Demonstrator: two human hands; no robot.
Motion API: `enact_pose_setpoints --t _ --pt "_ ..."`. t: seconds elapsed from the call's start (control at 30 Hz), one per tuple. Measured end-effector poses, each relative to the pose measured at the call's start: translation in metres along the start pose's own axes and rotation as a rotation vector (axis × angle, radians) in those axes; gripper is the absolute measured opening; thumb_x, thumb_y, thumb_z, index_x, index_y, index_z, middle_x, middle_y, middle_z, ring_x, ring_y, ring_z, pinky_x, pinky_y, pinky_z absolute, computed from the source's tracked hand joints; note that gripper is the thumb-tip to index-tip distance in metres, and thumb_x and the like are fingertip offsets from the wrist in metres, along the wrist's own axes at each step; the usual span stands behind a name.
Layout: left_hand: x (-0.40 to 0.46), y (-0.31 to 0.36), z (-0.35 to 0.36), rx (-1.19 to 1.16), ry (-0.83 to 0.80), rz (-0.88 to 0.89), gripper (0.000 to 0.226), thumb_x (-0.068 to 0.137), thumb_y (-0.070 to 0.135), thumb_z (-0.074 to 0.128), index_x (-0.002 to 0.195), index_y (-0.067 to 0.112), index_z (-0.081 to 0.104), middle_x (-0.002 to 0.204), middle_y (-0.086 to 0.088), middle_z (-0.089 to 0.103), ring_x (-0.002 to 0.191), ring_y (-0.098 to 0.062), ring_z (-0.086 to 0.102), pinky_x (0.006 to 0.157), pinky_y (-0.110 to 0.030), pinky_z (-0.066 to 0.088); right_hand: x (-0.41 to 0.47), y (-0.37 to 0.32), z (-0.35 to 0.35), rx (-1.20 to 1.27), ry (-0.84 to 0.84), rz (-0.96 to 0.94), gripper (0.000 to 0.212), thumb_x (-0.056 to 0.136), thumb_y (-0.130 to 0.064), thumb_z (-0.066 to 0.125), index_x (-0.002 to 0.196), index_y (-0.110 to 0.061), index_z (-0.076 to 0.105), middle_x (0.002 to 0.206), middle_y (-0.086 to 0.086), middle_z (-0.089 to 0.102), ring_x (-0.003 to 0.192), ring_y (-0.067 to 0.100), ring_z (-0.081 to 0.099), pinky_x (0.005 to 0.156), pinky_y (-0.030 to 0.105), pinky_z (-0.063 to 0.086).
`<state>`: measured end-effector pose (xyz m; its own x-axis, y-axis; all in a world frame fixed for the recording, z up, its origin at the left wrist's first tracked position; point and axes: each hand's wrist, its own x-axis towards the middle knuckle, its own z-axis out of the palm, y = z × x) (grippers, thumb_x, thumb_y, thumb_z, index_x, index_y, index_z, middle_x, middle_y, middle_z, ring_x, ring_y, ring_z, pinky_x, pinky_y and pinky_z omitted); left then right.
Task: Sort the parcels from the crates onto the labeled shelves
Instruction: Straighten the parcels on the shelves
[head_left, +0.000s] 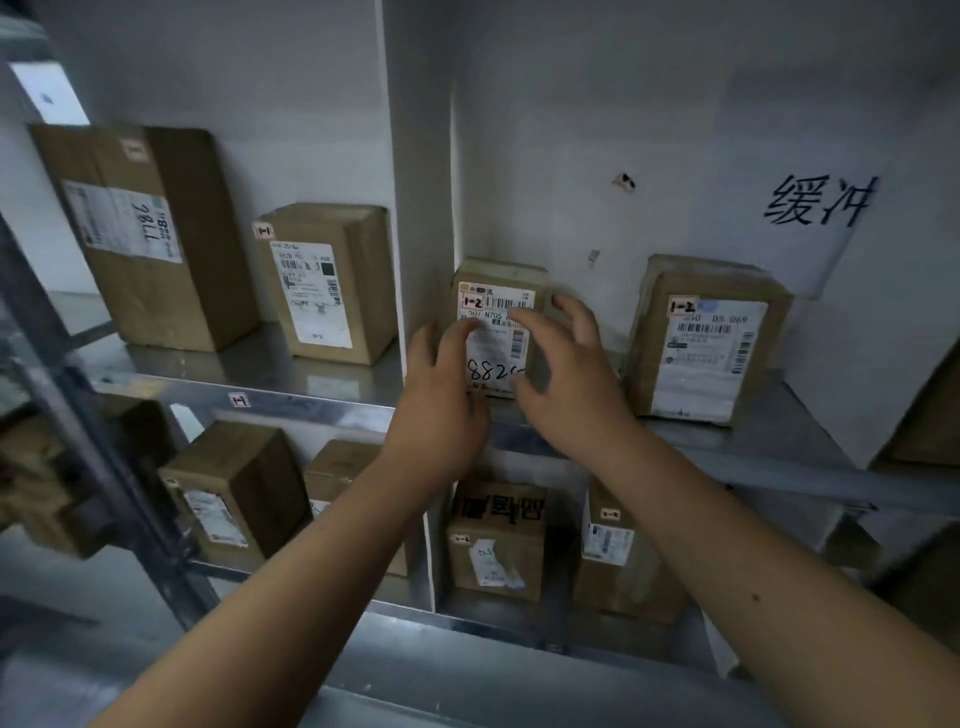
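Brown cardboard everywhere, and both hands are up at the small parcel (501, 291) standing upright on the upper shelf (311, 402), close to its front edge and tight against the white divider (421, 208). Its label reads 1-2 (with a handwritten number partly covered by the hands). The left hand (441, 384) lies over the parcel's front face, fingers relaxed and only loosely bent, nothing held. The right hand (563, 364) spreads wide across the parcel's right side, fingers (571, 304) splayed, gripping nothing; whether they touch the cardboard I cannot tell. Further right along the same shelf stands a second 1-2 parcel (711, 338), well apart. Left of the divider, a tall box (150, 234) and a medium box (332, 280) sit toward the back. On the lower shelf (519, 623), more boxes (496, 540) stand upright.
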<state>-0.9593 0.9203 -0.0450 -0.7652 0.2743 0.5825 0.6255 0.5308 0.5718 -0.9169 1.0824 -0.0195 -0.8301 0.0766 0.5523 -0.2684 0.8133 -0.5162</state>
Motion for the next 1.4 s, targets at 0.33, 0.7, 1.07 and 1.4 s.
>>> enact_pose_setpoints --t 0.33,0.7,1.07,1.4 --pt "0.030 -0.001 0.008 -0.032 -0.064 -0.043 0.079 0.088 -0.005 0.055 0.157 0.025 0.030 0.158 -0.006 0.037 0.140 -0.020 0.039 0.106 -0.032 0.043 0.028 0.012 0.006 0.017 0.049 -0.001 0.070 0.091 0.007 0.066 0.149 -0.027 0.050 0.158 0.001 0.026 0.141 0.019 0.043 0.114 0.023 0.042" --pt "0.047 -0.007 0.011 -0.114 -0.131 -0.079 0.085 0.085 -0.005 0.059 0.157 0.026 0.027 0.156 -0.010 0.036 0.134 -0.028 0.050 0.103 -0.037 0.048 0.038 0.015 0.018 -0.034 0.066 0.038 0.067 0.091 0.007 0.065 0.148 -0.025 0.050 0.154 0.003 0.029 0.140 0.018 0.042 0.108 0.004 0.028" --pt "0.016 -0.006 0.010 -0.136 -0.029 0.035 0.075 0.091 0.011 0.073 0.154 0.026 0.034 0.159 0.000 0.032 0.143 -0.021 0.041 0.112 -0.032 0.041 0.002 0.013 0.001 -0.045 0.146 0.097 0.063 0.093 -0.006 0.071 0.148 -0.031 0.052 0.162 -0.004 0.024 0.145 0.011 0.034 0.117 0.036 0.044" --pt "0.006 0.017 0.040 -0.090 -0.181 0.271 0.064 0.092 0.022 0.073 0.150 0.023 0.047 0.156 -0.005 0.039 0.141 -0.022 0.039 0.116 -0.032 0.036 -0.068 0.011 -0.029 -0.194 0.182 0.205 0.054 0.096 -0.012 0.070 0.146 -0.024 0.055 0.155 -0.005 0.042 0.130 -0.011 0.028 0.102 -0.007 0.014"
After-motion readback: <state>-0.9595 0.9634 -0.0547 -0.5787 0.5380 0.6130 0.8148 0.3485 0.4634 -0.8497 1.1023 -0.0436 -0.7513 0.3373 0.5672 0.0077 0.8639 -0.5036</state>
